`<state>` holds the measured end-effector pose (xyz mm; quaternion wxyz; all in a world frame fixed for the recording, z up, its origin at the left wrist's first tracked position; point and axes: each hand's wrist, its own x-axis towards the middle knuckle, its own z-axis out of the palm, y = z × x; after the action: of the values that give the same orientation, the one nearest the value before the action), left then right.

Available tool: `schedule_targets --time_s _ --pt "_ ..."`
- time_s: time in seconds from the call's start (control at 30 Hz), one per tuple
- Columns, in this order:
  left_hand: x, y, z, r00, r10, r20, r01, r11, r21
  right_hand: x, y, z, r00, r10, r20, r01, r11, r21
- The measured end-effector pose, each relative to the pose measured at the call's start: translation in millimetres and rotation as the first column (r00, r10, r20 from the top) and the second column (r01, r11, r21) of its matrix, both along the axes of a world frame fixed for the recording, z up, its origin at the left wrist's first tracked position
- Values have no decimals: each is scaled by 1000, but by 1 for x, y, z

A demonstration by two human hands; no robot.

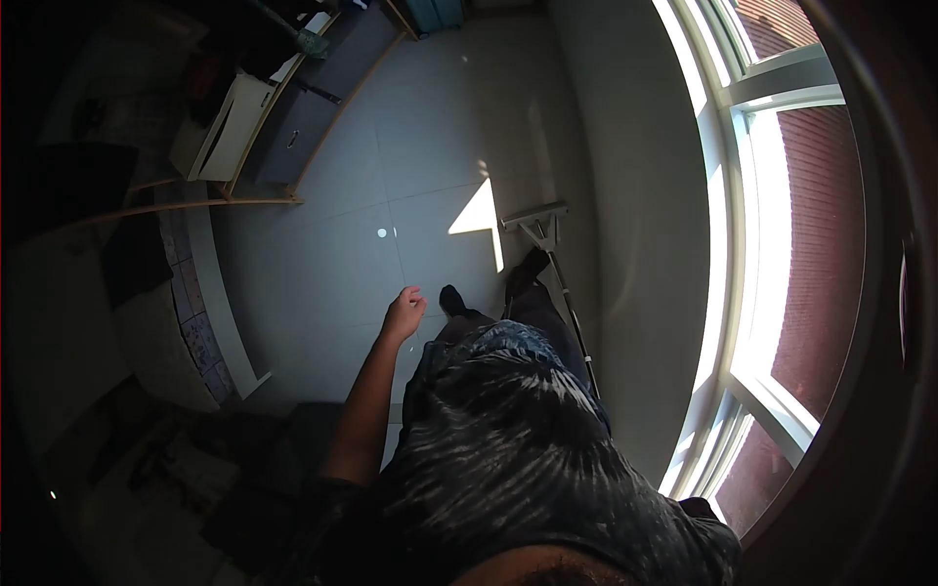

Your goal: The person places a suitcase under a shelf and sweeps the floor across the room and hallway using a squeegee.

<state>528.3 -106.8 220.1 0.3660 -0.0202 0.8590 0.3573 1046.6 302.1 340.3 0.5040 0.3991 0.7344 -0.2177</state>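
Note:
My left hand (404, 313) hangs in the air over the tiled floor, left of my feet. Its fingers are loosely bent and a little apart, with nothing in them. On my right side a flat mop (535, 217) rests its wide head on the floor just ahead of my right foot. The mop's thin pole (570, 311) runs back along my right leg and disappears behind my shirt. My right hand is hidden, so whether it holds the pole does not show.
A window (738, 244) with white frames lines the wall on the right. Sunlight makes a bright patch (477, 210) on the grey floor (342, 254). To the left stand a wood-edged shelf unit (293, 137) and dim furniture. A teal object (435, 14) is at the far end.

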Motion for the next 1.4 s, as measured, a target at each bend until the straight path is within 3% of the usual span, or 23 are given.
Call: schedule_targets --time_s 0.17,0.2,0.23,0.33,0.43,0.47,0.53,0.57,0.6,0.63,0.7,0.73,0.77,0.8,0.83,0.9,0.97,1.07,1.13,1.17,1.33,1.4 --pt "-9 -2 39 996 77 -34 -67 972 226 10 -56 42 995 47 82 -53 997 62" --pt "0 -14 34 997 70 -36 -58 964 261 -1 -61 25 992 92 -89 -84 992 98" --pt "15 -35 27 996 84 -20 -76 962 264 -19 -67 -1 986 99 -131 -82 988 131" --pt "63 -118 -12 993 115 -18 -114 992 52 -142 -83 -82 961 78 -266 -34 985 168" --pt "139 -230 -43 930 306 203 -262 940 -219 -314 -94 -134 931 67 -358 -16 990 143" --pt "161 -259 -31 899 364 242 -285 908 -306 -377 -96 -134 944 -21 -328 48 996 74" --pt "204 -310 -13 854 429 296 -263 845 -466 -470 -95 -139 899 -71 -432 97 995 38" --pt "222 -331 -11 844 439 308 -230 815 -531 -507 -85 -164 913 -71 -402 94 995 39" --pt "236 -346 -4 844 444 300 -231 806 -545 -522 -49 -210 729 -647 -225 513 733 -447" --pt "248 -356 -1 850 447 278 -245 803 -544 -551 -95 -150 920 -154 -359 148 988 -46" --pt "268 -361 9 846 470 254 -272 788 -552 -529 -92 -187 837 -473 -275 421 878 -228" --pt "274 -351 15 793 560 240 -409 781 -472 -510 -108 -177 845 -463 -267 409 882 -236" --pt "273 -338 17 732 641 231 -538 752 -381 -473 -125 -156 911 -266 -314 237 963 -129" --pt "275 -326 9 753 618 228 -540 777 -322 -430 -141 -137 939 -62 -340 61 998 -13" --pt "279 -313 2 771 594 230 -538 800 -265 -378 -146 -137 945 -9 -328 2 1000 -21" --pt "283 -290 -15 876 431 219 -407 902 -145 -254 -146 -137 931 -1 -366 -26 997 -70" --pt "287 -269 -21 893 401 203 -379 915 -140 -131 -147 -99 962 -10 -272 -23 993 -119" --pt "301 -265 -34 911 367 186 -349 929 -122 28 -138 -39 942 252 -221 -272 960 -64" --pt "309 -269 -25 909 362 207 -345 931 -117 92 -126 -25 977 173 -126 -191 972 -141" --pt "315 -276 -26 909 365 200 -349 930 -112 80 -141 -3 948 282 -146 -293 954 -61" --pt "337 -329 -52 920 323 222 -276 936 -217 7 -175 8 961 269 -55 -267 962 51" --pt "331 -342 -56 896 363 255 -318 927 -201 7 -179 6 946 271 -179 -260 962 86"
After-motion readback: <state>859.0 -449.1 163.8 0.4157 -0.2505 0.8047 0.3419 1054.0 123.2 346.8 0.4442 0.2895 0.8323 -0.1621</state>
